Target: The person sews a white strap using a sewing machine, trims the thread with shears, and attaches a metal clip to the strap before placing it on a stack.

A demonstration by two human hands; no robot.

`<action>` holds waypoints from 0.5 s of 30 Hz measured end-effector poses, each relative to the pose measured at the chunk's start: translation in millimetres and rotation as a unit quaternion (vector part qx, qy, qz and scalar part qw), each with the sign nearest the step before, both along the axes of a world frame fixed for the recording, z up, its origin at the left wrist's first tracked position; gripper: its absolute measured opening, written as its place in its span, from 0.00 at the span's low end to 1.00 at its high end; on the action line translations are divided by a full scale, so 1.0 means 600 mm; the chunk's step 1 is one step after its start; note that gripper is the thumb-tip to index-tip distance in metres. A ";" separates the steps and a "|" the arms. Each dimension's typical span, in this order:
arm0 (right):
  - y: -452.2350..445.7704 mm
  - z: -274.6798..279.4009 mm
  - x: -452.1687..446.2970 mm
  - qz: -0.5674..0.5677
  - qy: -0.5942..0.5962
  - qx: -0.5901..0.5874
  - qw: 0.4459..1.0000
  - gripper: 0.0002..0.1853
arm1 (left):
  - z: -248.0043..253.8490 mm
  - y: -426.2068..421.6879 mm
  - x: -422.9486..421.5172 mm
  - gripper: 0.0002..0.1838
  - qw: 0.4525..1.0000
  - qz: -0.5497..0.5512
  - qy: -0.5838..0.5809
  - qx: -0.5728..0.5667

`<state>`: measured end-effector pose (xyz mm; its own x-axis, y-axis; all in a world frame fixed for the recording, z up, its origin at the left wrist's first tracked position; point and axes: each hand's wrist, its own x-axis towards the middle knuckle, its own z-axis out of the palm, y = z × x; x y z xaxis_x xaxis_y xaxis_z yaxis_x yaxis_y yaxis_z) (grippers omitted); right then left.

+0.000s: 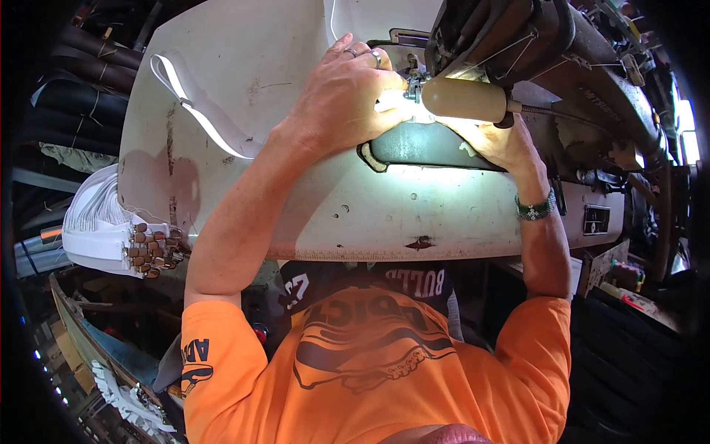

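Note:
My left hand (347,96), with rings on two fingers, is beside the needle area of a sewing machine (562,66). Its fingers curl toward the brightly lit presser foot (416,92), and glare hides what they pinch. On the other side, my right hand (499,140) reaches under the lamp (462,100); its fingertips are mostly hidden behind lamp and glare. A dark metal plate (429,144) lies below the foot. A white strap (196,111) loops across the worktable (296,192) left of my left hand.
A bundle of white straps with brown ends (96,226) hangs over the table's left edge. Dark rolls (92,48) are stacked at the far left. The machine's arm fills the upper right. White scraps (129,399) sit at the lower left.

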<state>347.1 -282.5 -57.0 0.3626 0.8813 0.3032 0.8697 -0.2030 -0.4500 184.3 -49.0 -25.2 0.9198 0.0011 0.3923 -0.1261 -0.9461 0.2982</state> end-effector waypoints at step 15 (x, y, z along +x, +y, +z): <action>0.002 0.003 0.003 -0.003 0.037 0.032 0.999 0.17 | -0.004 0.005 0.005 0.16 1.000 0.014 0.002 -0.010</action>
<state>349.1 -281.1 -55.4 0.3906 0.8587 0.3317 0.8326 -0.1759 -0.5252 187.1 -46.3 -27.4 0.9206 0.0346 0.3889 -0.0986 -0.9432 0.3174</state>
